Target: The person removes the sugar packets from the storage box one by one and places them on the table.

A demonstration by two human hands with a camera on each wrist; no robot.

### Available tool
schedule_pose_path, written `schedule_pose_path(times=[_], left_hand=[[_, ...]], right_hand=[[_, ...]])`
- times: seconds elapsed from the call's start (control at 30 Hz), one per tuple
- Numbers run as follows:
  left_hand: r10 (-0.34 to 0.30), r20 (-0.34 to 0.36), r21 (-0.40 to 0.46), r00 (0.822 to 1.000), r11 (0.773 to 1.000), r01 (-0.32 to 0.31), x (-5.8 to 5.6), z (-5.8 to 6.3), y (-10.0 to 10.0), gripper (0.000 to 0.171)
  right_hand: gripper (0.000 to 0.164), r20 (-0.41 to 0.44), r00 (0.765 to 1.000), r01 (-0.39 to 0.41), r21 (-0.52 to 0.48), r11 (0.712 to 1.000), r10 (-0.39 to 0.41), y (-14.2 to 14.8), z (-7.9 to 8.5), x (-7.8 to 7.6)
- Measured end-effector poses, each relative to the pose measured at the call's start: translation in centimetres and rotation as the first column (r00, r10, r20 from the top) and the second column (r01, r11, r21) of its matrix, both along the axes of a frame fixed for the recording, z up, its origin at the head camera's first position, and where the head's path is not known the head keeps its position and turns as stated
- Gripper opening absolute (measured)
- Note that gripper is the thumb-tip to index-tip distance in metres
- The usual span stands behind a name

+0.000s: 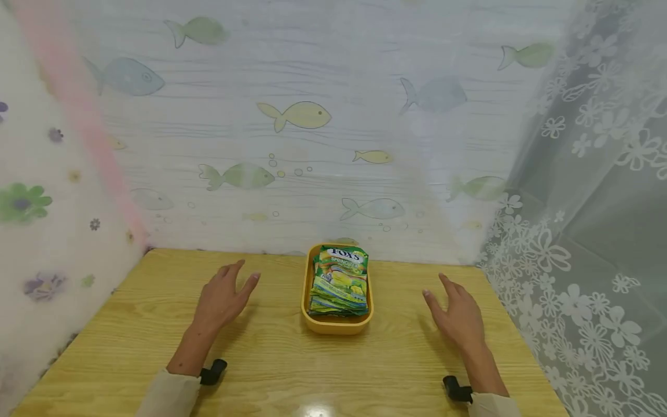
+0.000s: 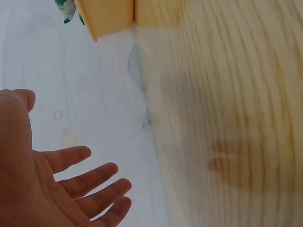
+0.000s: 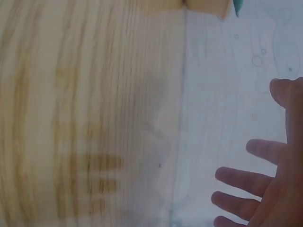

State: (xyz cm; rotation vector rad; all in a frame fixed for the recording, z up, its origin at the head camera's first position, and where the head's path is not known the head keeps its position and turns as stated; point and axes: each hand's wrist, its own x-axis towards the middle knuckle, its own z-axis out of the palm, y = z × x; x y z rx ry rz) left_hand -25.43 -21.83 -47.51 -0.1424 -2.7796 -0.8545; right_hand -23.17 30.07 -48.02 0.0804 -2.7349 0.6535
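An orange-yellow plastic bin [image 1: 339, 328] stands on the table between the two hands. Several green and yellow Fox's Spring Tea candy packets [image 1: 341, 278] lie in a stack inside it. To the bin's left, my left hand [image 1: 221, 298] is held over the table with fingers spread, holding nothing. My right hand [image 1: 460, 315] mirrors it on the bin's right side, also empty and apart from the bin. In the left wrist view the bin's corner [image 2: 106, 16] shows at the top, beyond the relaxed fingers [image 2: 90, 179]. A small part of the bin [image 3: 208, 5] appears in the right wrist view.
The table [image 1: 292, 382] has a light wood-grain top. A fish-print curtain [image 1: 312, 191] hangs along its back edge, a flower-print sheet [image 1: 57, 243] on the left, and a sheer floral curtain [image 1: 578, 301] on the right. Each wrist carries a small black device [image 1: 212, 372].
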Motion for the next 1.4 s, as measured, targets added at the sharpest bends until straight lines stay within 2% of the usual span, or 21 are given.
schedule_pose_path(times=[0.13, 0.33, 0.53, 0.8, 0.87, 0.97, 1.1, 1.3, 1.4], left_hand=[[-0.031, 0.027, 0.102, 0.999, 0.994, 0.028, 0.0, -0.1, 0.2, 0.079], [-0.095, -0.033, 0.255, 0.995, 0.962, 0.100, -0.3, -0.4, 1.2, 0.068], [-0.120, -0.055, 0.323, 0.991, 0.937, 0.131, -0.3, -0.6, 2.2, 0.060], [-0.159, -0.008, 0.426, 0.987, 0.893, 0.147, -0.7, -1.0, 4.1, 0.057], [-0.173, 0.009, 0.466, 0.985, 0.872, 0.149, -0.7, -1.2, 4.7, 0.057], [-0.199, 0.025, 0.542, 0.980, 0.826, 0.153, -0.8, -1.3, 5.4, 0.054], [-0.226, 0.011, 0.608, 0.974, 0.775, 0.173, -0.8, -1.3, 6.1, 0.050], [-0.252, 0.022, 0.667, 0.967, 0.724, 0.174, -0.8, -1.3, 7.1, 0.048], [-0.251, 0.038, 0.688, 0.967, 0.708, 0.157, -0.8, -1.4, 7.4, 0.050]], right_hand=[[0.075, 0.038, 0.999, -0.005, -0.031, 1.000, 0.007, -0.5, 0.2, -0.1], [0.075, 0.061, 0.998, -0.006, -0.050, 0.999, 0.009, -0.9, 0.4, -0.7], [0.072, 0.043, 0.999, -0.024, -0.083, 0.996, 0.028, -1.4, 0.6, -0.7], [0.073, 0.038, 0.999, -0.033, -0.127, 0.991, 0.038, -2.3, 1.1, -0.8], [0.073, 0.038, 0.998, -0.035, -0.143, 0.989, 0.040, -2.6, 1.4, -0.9], [0.074, 0.038, 0.998, -0.041, -0.164, 0.986, 0.048, -3.1, 1.6, -1.2], [0.073, 0.044, 0.997, -0.052, -0.176, 0.983, 0.060, -3.9, 1.9, -1.5], [0.072, 0.064, 0.995, -0.056, -0.207, 0.977, 0.071, -4.9, 2.2, -1.8], [0.072, 0.084, 0.993, -0.056, -0.230, 0.971, 0.077, -5.6, 2.3, -1.9]])
